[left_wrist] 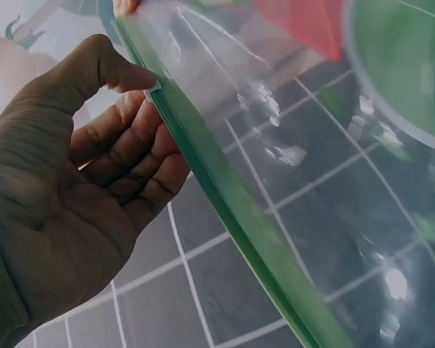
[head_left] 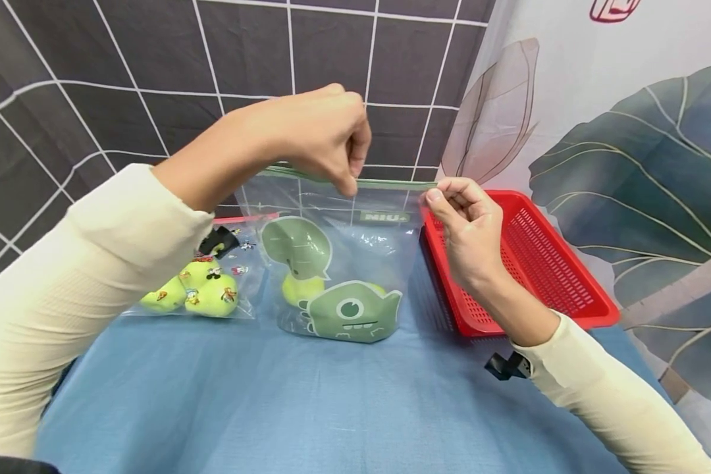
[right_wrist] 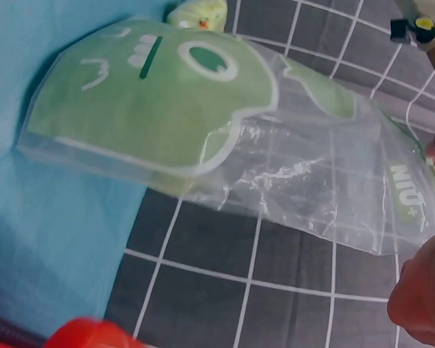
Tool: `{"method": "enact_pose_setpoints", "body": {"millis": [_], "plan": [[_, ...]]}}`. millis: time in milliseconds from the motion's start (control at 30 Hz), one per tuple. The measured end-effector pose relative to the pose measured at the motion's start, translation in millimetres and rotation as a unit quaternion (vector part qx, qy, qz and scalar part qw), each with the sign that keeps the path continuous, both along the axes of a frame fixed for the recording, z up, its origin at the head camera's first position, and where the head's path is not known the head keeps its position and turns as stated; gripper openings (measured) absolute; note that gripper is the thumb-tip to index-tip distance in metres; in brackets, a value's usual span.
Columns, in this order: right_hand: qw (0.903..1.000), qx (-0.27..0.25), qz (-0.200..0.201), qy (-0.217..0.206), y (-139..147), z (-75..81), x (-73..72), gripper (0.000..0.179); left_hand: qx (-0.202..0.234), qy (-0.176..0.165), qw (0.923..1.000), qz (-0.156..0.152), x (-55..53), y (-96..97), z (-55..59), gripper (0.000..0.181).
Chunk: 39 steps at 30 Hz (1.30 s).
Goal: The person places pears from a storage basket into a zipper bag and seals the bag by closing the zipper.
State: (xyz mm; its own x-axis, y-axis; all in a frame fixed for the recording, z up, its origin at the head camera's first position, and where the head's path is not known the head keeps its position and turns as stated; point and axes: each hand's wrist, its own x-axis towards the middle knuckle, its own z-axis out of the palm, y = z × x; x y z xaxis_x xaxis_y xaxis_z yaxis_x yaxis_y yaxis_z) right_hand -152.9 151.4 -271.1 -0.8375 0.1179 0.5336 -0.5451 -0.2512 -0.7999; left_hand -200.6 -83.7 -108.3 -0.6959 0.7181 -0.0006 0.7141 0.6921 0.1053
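Note:
A clear zip bag with green cartoon monster prints stands upright on the blue cloth, yellow-green round things showing through it. My left hand is over its top edge. In the left wrist view, the thumb and fingers of that hand pinch a small white slider on the green zip strip. With thumb and forefinger, my right hand pinches the bag's top right corner. In the right wrist view only part of the right hand shows, beside the bag's upper end.
To the left lies another clear bag with small cartoon prints, holding several yellow-green balls and a black item. A red plastic basket stands at the right, behind my right forearm. A dark tiled-pattern backdrop rises behind.

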Motion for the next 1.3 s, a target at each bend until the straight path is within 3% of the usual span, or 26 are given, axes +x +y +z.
{"method": "enact_pose_setpoints", "body": {"millis": [133, 367, 533, 667, 833, 1000, 1067, 1200, 1300], "plan": [[0.9997, 0.013, -0.016, -0.011, 5.3, -2.9, -2.1, 0.025, -0.002, -0.014, 0.9996, 0.023, 1.0, -24.0, -4.1, 0.008], [0.9989, 0.018, -0.039, -0.022, 14.3, -5.3, -11.6, 0.03, -0.007, -0.003, 0.9981, 0.061, -1.3, -72.3, -5.6, 0.009], [0.9956, 0.049, -0.067, -0.043, 23.5, -5.6, -20.4, 0.03, -0.018, -0.01, 0.9952, 0.096, -5.3, -105.0, -7.7, 0.012], [0.9913, 0.087, -0.084, -0.052, 29.7, -5.5, -28.3, 0.029, -0.02, -0.016, 0.9936, 0.11, -8.8, -118.1, -13.0, 0.01], [0.9798, 0.161, -0.094, -0.073, 33.6, -3.1, -39.2, 0.022, -0.009, -0.024, 0.9933, 0.112, -15.1, -119.9, -22.7, 0.008], [0.9542, 0.255, -0.112, -0.11, 36.9, 2.2, -61.1, 0.001, 0.018, -0.006, 0.9928, 0.118, -29.5, -117.7, -37.2, 0.008], [0.9383, 0.298, -0.125, -0.123, 37.7, 3.8, -73.4, 0.01, 0.031, 0.001, 0.9919, 0.123, -37.7, -116.0, -45.7, 0.008], [0.8852, 0.417, -0.148, -0.144, 37.7, 2.4, -99.4, 0.022, 0.051, -0.001, 0.9877, 0.148, -52.5, -111.1, -66.7, 0.015], [0.8442, 0.493, -0.142, -0.154, 36.0, -2.2, -112.8, 0.028, 0.065, -0.018, 0.9821, 0.176, -57.1, -107.3, -81.7, 0.023]]}}
